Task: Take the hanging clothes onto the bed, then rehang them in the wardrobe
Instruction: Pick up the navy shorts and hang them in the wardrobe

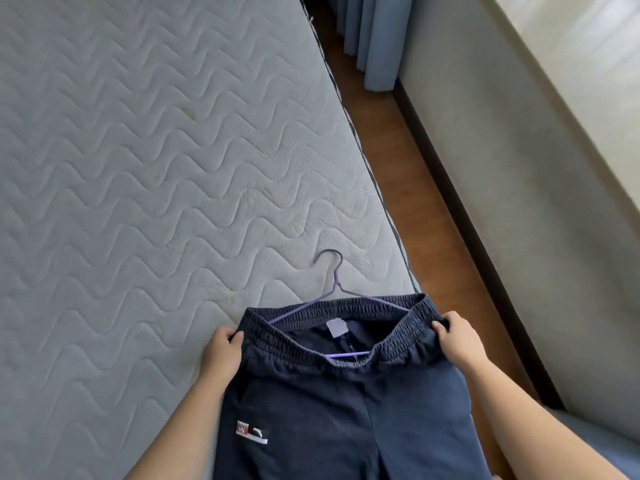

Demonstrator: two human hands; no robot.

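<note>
The navy trousers (pixel 346 410) are stretched between my hands at the near corner of the mattress (pixel 138 168), waistband towards the bed, legs running down out of view. My left hand (pixel 221 351) pinches the left end of the elastic waistband, thumb on top and fingers curled under; my right hand (pixel 457 341) grips the right end the same way. A purple hanger (pixel 337 282) sits inside the waistband, its hook over the quilted mattress.

A small white tag (pixel 336 328) is sewn inside the back of the waist; I can read nothing on it. A red-and-white logo patch (pixel 251 434) sits low on the left leg, its lettering too small to read.

The mattress edge runs just right of the hook. Beyond it lies a strip of wooden floor (pixel 398 150), then the wall (pixel 519 168), with a blue curtain (pixel 370 39) at the far end.
</note>
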